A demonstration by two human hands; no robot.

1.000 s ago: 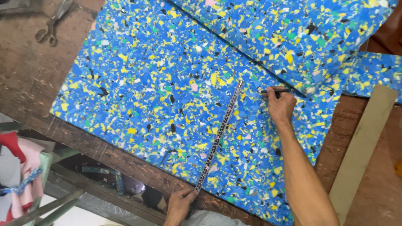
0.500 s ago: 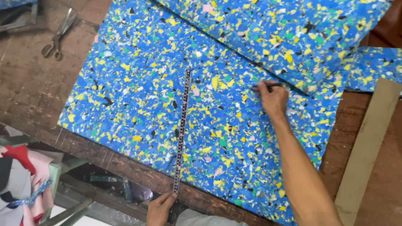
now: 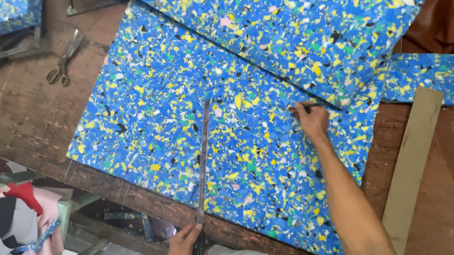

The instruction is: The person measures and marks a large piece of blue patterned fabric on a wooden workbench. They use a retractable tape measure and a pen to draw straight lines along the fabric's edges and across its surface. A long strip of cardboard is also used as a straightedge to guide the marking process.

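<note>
Big speckled blue foam sheet (image 3: 154,101) lay on wooden bench (image 3: 20,108), metal ruler (image 3: 203,158) ran across sheet's middle, L hand (image 3: 182,245) pinched ruler's near end at sheet's front edge, R hand (image 3: 310,120) gripped dark pen (image 3: 304,106) w/ tip on sheet by its far edge, scissors (image 3: 64,60) left of sheet

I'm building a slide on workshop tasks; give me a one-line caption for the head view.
Left hand holds a long ruler across a speckled blue foam sheet; right hand grips a pen.

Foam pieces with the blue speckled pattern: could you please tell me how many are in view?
4: the large sheet under the ruler, a slab overlapping its top, a strip at right, a block top left. More may lie off-frame.
</note>
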